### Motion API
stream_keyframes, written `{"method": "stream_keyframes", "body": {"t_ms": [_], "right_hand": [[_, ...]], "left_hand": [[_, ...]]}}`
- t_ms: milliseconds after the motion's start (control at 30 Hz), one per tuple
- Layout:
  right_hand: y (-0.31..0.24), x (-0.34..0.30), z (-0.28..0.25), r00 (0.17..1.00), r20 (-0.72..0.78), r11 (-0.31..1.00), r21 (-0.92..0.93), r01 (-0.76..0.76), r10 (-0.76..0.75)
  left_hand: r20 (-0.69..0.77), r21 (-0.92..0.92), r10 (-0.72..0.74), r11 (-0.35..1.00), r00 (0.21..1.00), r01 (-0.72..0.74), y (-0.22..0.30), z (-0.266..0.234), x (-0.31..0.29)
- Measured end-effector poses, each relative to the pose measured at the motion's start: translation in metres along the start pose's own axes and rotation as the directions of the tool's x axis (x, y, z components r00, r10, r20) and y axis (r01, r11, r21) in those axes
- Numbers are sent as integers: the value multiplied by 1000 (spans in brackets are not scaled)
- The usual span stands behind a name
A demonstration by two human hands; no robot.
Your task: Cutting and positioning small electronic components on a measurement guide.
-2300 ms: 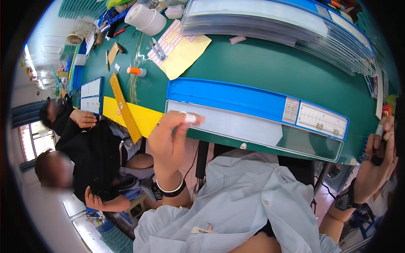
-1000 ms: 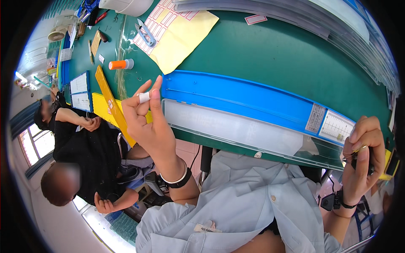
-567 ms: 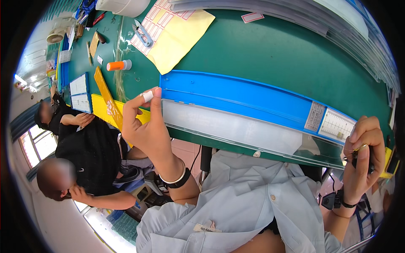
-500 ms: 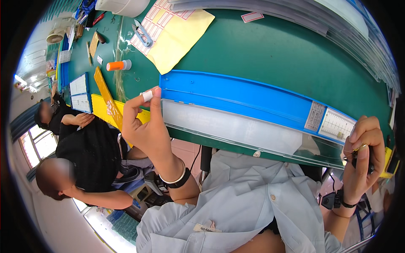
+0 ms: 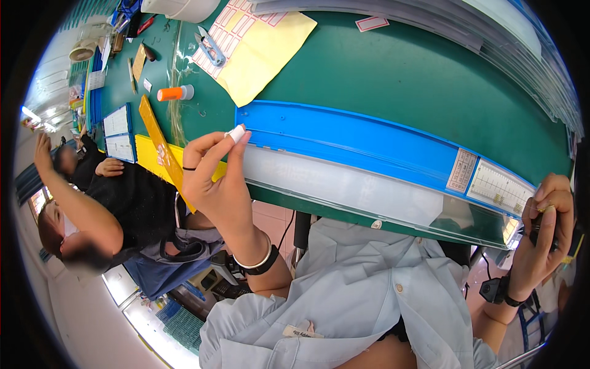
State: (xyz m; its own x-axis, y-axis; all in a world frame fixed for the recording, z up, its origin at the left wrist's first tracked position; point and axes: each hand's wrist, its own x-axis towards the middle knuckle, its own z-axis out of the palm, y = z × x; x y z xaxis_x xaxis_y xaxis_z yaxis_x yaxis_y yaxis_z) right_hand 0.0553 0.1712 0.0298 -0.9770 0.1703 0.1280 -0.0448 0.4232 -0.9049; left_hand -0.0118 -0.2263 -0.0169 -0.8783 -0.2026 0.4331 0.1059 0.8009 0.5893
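A long blue plastic case [image 5: 344, 136] lies across the green table in front of me, its hinged clear cover [image 5: 344, 184] folded toward me over the near edge. My left hand [image 5: 215, 175], white tape around one fingertip, is closed in a pinch at the case's left end. Whatever lies between thumb and forefinger is too thin to make out. Beside the right end, my right hand [image 5: 547, 221] is closed around a small dark-handled tool [image 5: 543, 235], mostly hidden by the fingers. A printed white card [image 5: 499, 187] and a grey label [image 5: 461, 170] sit in the case's right part.
Beyond the case lie a yellow sheet [image 5: 264, 55] with red-framed labels, blue thread snips [image 5: 211, 48] and an orange-capped bottle [image 5: 175, 93]. Stacked clear panels [image 5: 467, 37] line the far right. An amber tape-like strip [image 5: 161, 141] lies left; a co-worker [image 5: 141, 209] sits beyond.
My right hand has shifted right, uncovering more of the case's right end. My left hand's pinch has moved slightly right along the case's end. The co-worker has raised an arm.
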Motion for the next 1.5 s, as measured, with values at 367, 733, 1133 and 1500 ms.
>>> {"method": "stream_keyframes", "body": {"t_ms": [367,733,1133,1500], "right_hand": [[0,-4,3,999,29,998,-59,-34,35],[-6,-1,8,992,124,993,-116,24,-10],[-8,0,10,986,167,990,-138,12,12],[-12,0,11,984,177,992,-128,-17,40]], "left_hand": [[-26,-80,-125,989,992,123,5,5,-4],[-67,-58,33,998,997,-37,-3,2,-2],[20,-187,-75,979,997,78,-9,2,-2],[2,-152,-231,961,973,229,10,5,1]]}}
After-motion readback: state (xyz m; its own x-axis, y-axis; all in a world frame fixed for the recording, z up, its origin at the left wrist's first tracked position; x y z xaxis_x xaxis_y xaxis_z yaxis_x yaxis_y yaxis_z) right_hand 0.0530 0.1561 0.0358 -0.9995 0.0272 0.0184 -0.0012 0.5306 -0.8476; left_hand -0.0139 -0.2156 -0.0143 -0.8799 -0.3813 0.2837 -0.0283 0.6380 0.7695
